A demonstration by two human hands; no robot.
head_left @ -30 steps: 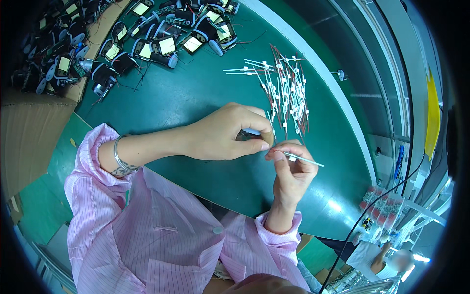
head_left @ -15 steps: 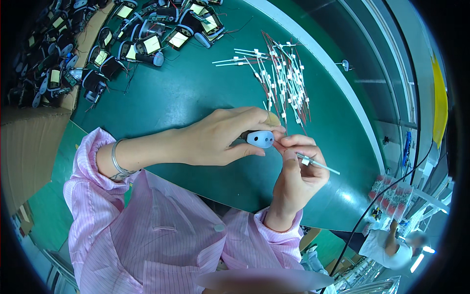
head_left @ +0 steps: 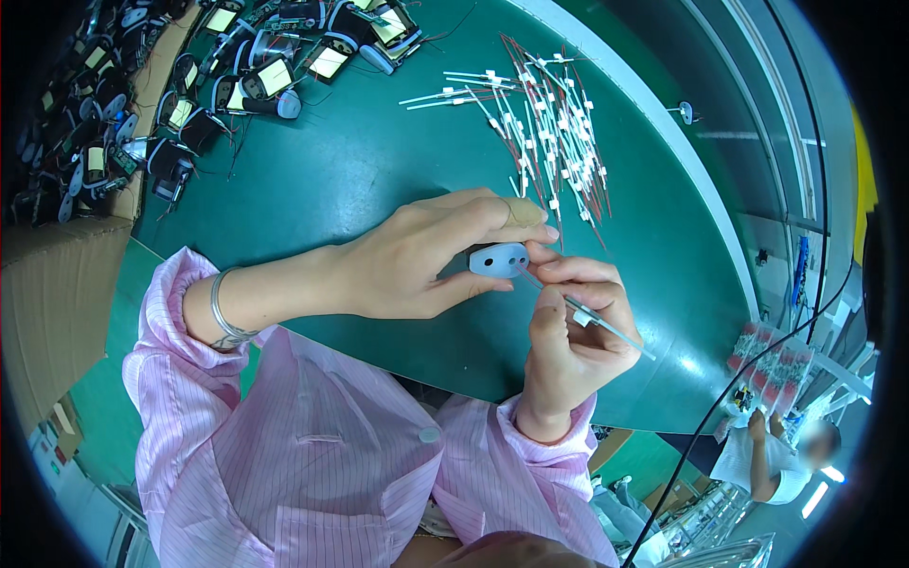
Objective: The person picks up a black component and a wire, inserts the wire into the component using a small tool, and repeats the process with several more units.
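Observation:
My left hand (head_left: 426, 254) grips a small device between thumb and fingers. Its light blue end piece (head_left: 499, 262) faces me and has several dark round holes; the rest is hidden behind the hand. Pinched in my right hand (head_left: 578, 327) is a thin sleeved wire lead (head_left: 620, 338) with a small white tab. Its thin end points at a hole on the right side of the end piece; whether it is inside I cannot tell. Beyond my hands lies a loose pile of similar wire leads (head_left: 559, 133) in white and red.
The green table (head_left: 312, 189) has a pale curved rim at the far right. Several black devices (head_left: 270, 76) with trailing wires lie at the far left, beside a cardboard box (head_left: 62, 303) full of more. A black cable (head_left: 705, 426) runs across the right, where another person (head_left: 767, 464) sits.
The wire lead's thin end, hidden between my fingers before, now shows against the blue end piece. My right hand has tilted slightly downward. The view has shifted a little.

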